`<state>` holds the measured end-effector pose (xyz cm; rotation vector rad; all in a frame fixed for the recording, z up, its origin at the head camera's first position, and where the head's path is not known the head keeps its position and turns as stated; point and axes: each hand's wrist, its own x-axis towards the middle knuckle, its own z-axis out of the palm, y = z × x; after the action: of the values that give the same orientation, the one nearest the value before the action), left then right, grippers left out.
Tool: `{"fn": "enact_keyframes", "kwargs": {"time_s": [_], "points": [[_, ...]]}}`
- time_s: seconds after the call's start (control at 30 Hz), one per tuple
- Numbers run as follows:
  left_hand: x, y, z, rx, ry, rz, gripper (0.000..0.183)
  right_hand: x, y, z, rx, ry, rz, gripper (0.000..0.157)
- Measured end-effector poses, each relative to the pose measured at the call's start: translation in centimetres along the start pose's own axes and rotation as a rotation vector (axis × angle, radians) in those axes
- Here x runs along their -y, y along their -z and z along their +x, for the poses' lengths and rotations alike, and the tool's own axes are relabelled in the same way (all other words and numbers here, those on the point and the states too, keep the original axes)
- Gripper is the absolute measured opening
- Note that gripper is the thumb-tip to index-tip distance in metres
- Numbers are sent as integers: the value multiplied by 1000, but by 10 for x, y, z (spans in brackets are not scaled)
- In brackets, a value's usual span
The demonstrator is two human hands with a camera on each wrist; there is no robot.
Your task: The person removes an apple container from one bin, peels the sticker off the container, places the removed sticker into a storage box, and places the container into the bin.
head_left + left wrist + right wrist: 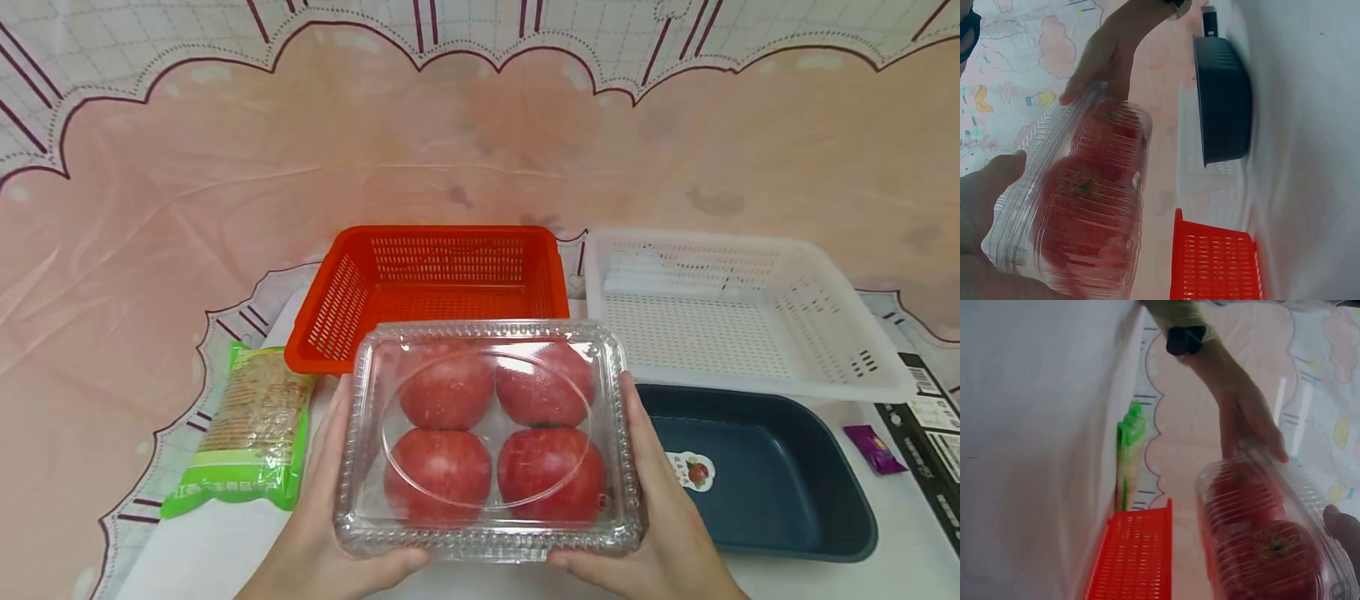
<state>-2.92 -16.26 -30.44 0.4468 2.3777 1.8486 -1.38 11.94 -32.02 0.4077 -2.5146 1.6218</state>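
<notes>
A clear plastic clamshell box (483, 546) with several red apples (438, 477) inside is lifted above the table, its lid closed. My left hand (326, 525) grips its left side, thumb along the near edge. On the opposite side my right hand (663, 529) grips it the same way. In the left wrist view the box (1094, 206) hangs off the table between both hands, with the right hand (1107, 56) at its far end. The right wrist view has the left hand (1250, 422) at the far end of the box (1260, 544).
Behind the box stands an orange-red basket (450, 233), with a white basket (712, 382) to its right. A dark blue tub (780, 533) holding a small apple-print label (692, 472) is at right. Around lie a green-edged packet (243, 417), a purple wrapper (873, 450) and a black-and-white strip (918, 450).
</notes>
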Motion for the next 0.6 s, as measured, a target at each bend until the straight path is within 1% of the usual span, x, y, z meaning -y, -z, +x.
{"fn": "enact_keyframes", "kwargs": {"time_s": [0.03, 0.1, 0.13, 0.23, 0.33, 0.4, 0.53, 0.6], "points": [[-1, -2, 0, 9, -4, -40, 131, 0, 1, 0, -1, 6, -16, 136], [-4, -4, 1, 35, 15, -136, 130, 1, 1, 0, -2, 1, -31, 136], [-4, -5, 1, 42, 9, -157, 130, 1, 1, 0, -1, -7, -31, 136], [-5, -5, 0, 51, -10, -181, 129, -1, -2, 1, -5, -18, -11, 136], [-4, -6, 0, 53, -36, -173, 130, -3, -6, 1, -20, -27, 28, 135], [-3, -6, -1, 45, -11, -170, 130, -4, -9, 1, -29, -37, 61, 133], [-1, -6, -2, 19, 45, -137, 130, -5, -11, 0, -35, -71, 82, 131], [1, -6, -2, 12, 62, -122, 130, -5, -12, 0, -38, -91, 89, 129]]}}
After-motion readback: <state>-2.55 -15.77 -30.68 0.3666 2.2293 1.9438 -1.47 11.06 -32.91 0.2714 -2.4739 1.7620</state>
